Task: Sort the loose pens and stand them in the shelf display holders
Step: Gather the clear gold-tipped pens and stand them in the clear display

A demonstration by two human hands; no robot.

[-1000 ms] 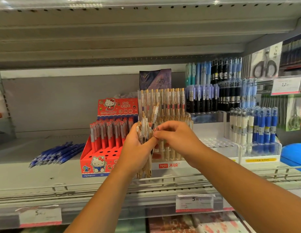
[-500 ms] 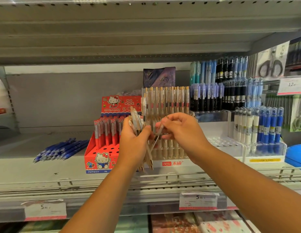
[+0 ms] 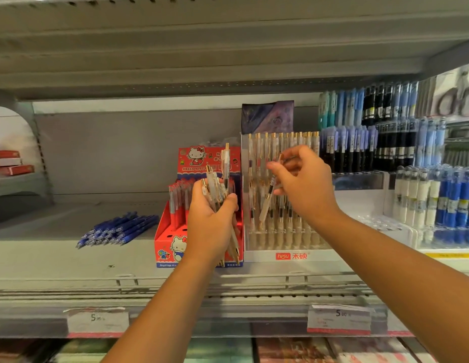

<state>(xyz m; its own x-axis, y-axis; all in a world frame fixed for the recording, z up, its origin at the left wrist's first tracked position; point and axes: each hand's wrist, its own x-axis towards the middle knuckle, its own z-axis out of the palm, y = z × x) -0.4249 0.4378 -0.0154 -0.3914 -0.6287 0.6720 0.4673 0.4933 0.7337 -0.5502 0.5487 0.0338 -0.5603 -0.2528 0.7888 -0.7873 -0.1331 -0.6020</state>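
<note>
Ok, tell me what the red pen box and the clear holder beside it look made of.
Red box: likely printed cardboard, slightly glossy; folded edges, punched slots, cartoon print.
Clear holder: probably hard plastic or acrylic, glossy; pens show through its front wall, white opaque base.

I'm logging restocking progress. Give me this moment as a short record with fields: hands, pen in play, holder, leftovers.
left hand: grips a bundle of beige pens
right hand: pinches one pen
pen state: tilted, tip down, in front of the holder, not standing in it
holder: clear, rows of beige pens upright
leftovers: blue pens lying on the shelf, left of the red box
</note>
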